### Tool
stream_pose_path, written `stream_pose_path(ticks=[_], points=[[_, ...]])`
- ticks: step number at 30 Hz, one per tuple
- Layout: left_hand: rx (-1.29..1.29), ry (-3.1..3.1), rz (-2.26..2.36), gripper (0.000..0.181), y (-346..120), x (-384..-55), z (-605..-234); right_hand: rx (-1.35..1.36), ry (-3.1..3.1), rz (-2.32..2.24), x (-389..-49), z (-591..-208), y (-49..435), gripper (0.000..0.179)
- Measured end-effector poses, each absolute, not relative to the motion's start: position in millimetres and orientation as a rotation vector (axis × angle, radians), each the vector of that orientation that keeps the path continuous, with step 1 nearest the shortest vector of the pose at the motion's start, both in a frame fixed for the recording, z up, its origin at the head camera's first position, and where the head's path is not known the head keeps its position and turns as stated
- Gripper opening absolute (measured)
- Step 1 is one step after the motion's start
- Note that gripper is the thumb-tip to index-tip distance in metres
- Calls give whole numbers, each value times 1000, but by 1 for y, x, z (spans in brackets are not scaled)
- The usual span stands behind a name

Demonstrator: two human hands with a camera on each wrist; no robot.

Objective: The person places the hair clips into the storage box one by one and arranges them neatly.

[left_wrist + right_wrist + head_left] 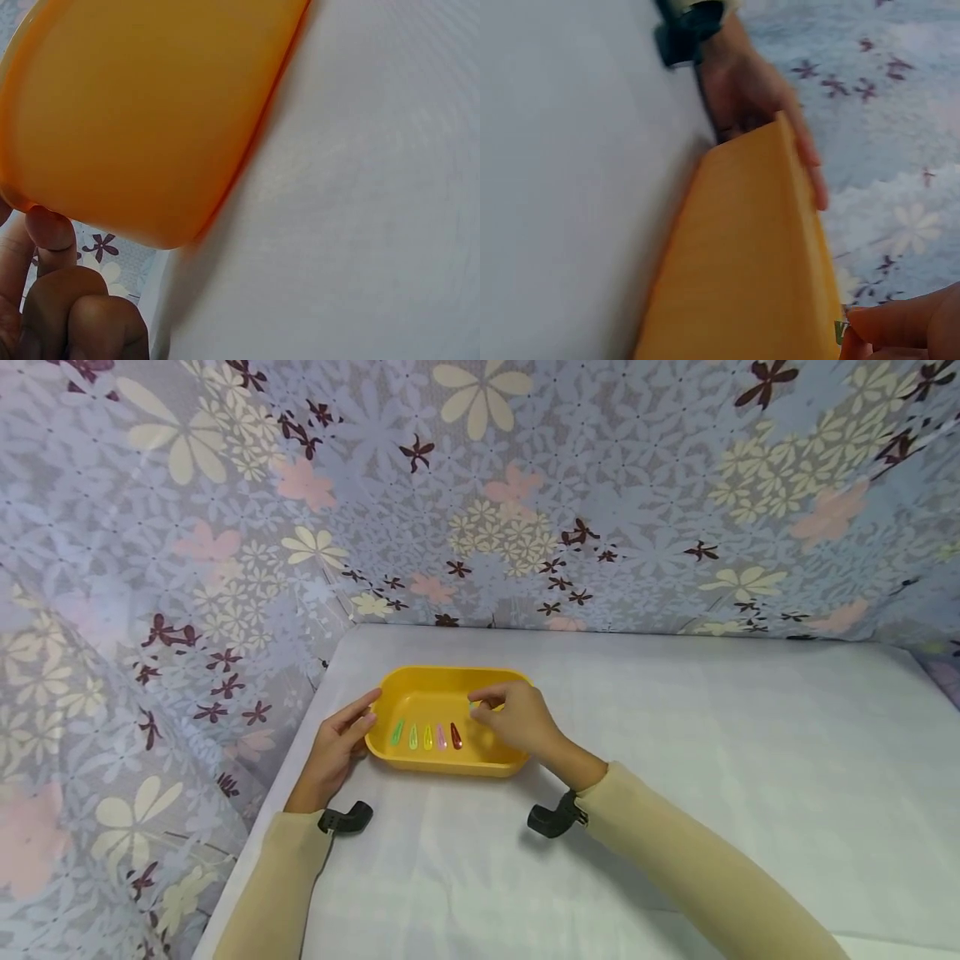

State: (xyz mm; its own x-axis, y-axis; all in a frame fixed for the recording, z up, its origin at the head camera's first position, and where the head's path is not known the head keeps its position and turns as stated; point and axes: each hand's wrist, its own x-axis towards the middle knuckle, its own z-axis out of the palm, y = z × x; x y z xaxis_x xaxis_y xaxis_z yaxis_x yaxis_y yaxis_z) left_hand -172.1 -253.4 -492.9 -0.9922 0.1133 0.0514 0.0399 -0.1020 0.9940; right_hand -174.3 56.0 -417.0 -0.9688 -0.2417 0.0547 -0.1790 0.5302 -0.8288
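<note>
A yellow tray [442, 767] lies on the white cloth, its outer wall filling much of the left wrist view. Inside, several snap hair clips stand in a row: a green clip [397, 732], a pale green clip [413, 737], a yellow clip [428, 737], a pink clip [441, 737] and a dark red clip [456, 736]. My left hand [340, 745] holds the tray's left end by the rim. Over the tray's right half, my right hand [517, 717] pinches a small green hair clip [841, 331] between thumb and forefinger, mostly hidden by the fingertips.
White cloth [675, 760] covers the table and stretches right of the tray. Floral fabric [517, 502] hangs behind and along the left side. Each wrist wears a black camera, one of them the right wrist camera [551, 818].
</note>
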Motion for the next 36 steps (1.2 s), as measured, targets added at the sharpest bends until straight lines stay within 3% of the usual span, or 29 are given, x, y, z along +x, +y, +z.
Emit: stream_pose_path(ticks=[15, 36], points=[[195, 2060, 2298, 50, -253, -174, -492, -343, 2778, -1107, -191, -434, 30, 16], [204, 2074, 2300, 50, -255, -174, -495, -337, 2755, -859, -191, -434, 26, 32]])
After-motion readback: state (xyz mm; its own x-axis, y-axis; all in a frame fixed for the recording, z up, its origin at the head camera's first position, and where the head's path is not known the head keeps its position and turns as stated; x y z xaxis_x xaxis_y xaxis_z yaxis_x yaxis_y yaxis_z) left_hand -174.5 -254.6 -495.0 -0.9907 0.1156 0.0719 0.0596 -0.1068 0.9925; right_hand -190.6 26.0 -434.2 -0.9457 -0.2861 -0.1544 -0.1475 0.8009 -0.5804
